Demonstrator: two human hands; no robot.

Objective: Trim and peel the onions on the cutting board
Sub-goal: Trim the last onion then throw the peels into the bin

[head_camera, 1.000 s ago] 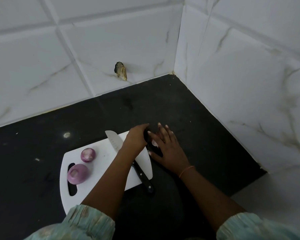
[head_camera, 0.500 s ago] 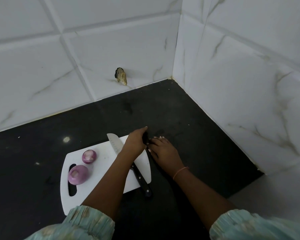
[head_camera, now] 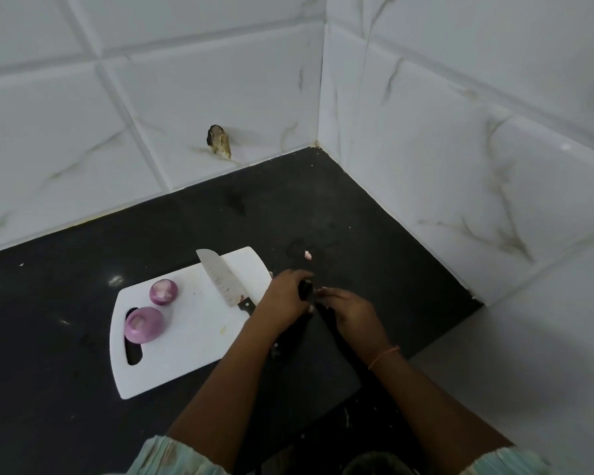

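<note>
Here, 2 onions [head_camera: 153, 306], 1 knife [head_camera: 224, 278]; both hands' [head_camera: 323, 303] fingers grip 1 dark item [head_camera: 305, 290].

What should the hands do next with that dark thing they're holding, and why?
Probably keep pulling skin off it. The left hand grips a dark onion just off the board, and the right hand pinches at its side. The knife lies idle, and two onions already look peeled.
</note>
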